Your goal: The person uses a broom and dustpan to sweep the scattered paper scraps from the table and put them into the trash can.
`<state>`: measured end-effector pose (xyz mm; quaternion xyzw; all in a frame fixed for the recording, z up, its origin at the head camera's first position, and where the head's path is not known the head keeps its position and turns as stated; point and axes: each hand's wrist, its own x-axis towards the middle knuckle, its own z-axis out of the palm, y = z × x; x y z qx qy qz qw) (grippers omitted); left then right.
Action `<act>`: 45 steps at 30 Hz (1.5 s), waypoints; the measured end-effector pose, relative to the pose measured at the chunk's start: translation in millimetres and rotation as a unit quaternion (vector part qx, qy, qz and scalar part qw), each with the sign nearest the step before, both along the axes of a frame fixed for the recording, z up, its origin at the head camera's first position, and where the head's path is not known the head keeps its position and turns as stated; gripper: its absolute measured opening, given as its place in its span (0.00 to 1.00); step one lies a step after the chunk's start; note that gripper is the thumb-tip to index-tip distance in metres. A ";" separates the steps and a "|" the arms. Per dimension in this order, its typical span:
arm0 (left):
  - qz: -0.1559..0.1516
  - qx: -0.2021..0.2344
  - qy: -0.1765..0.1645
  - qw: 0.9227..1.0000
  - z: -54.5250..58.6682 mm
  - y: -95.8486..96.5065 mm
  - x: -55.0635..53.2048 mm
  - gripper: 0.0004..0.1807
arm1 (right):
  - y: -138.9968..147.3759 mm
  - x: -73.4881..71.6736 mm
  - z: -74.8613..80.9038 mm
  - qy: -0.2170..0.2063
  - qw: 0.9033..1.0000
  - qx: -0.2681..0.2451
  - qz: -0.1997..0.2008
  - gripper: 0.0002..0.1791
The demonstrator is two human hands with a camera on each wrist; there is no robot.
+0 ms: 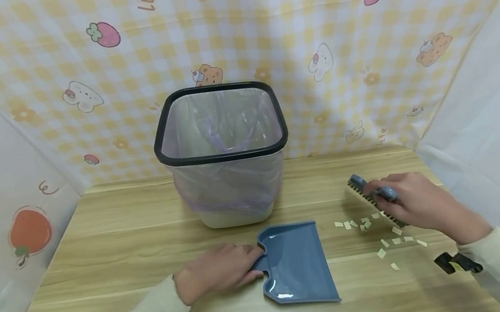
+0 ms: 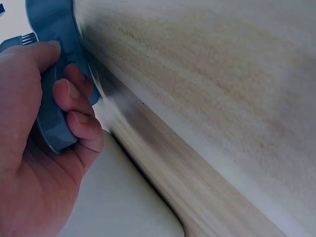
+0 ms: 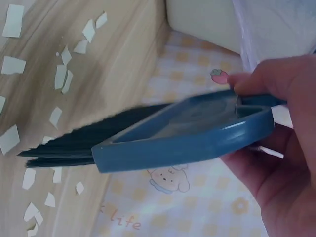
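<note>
My left hand grips the short handle of a blue-grey dustpan, which lies on the table with its wide edge facing right. In the left wrist view, the fingers and thumb curl round the dustpan handle. At the right, my right hand holds a small blue hand brush by its handle, the dark bristles angled toward the table. Several pale paper scraps are scattered under and around the brush, some between it and the dustpan. The right wrist view shows the scraps beyond the bristle tips.
Behind the dustpan stands a whitish trash bin with a black rim and a translucent purple liner. A yellow checked cloth hangs at the back of the wooden table. White sheets flank both sides.
</note>
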<state>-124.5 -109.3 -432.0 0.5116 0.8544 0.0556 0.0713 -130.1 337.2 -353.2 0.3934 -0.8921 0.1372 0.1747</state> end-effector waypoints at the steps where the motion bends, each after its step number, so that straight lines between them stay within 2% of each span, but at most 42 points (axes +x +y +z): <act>1: 0.001 0.000 -0.001 1.000 0.0 -0.3 0.1 0.18 | -1.8 0.0 -0.4 0.001 1.000 0.011 -0.014 0.19; 6: 0.005 -0.001 -0.007 1.000 -0.1 -0.3 -0.2 0.18 | -13.0 -3.0 -2.9 -0.007 0.998 0.038 -0.042 0.16; 13: 0.003 0.006 -0.012 1.000 -0.6 0.0 -0.8 0.18 | -26.2 -6.8 -8.7 -0.050 0.997 0.051 -0.028 0.13; 18: -0.001 0.007 -0.003 1.000 -0.9 -0.3 -0.3 0.19 | -32.5 -2.1 -8.8 -0.075 0.996 0.036 -0.016 0.15; 26: -0.002 0.006 -0.003 1.000 0.3 -0.2 -0.5 0.17 | -33.2 14.8 -6.3 -0.119 0.992 -0.011 0.040 0.22; 38: 0.001 0.010 -0.001 1.000 -0.6 -2.0 0.0 0.16 | -37.9 35.4 -3.9 -0.100 0.980 -0.007 0.170 0.29; 41: -0.001 0.015 -0.003 1.000 -0.1 -2.5 -0.1 0.16 | -40.7 38.8 0.2 -0.093 0.983 -0.018 0.154 0.29; 45: -0.003 0.019 -0.003 1.000 0.0 -1.7 -0.2 0.16 | -44.7 44.8 5.1 -0.060 0.995 -0.033 0.072 0.23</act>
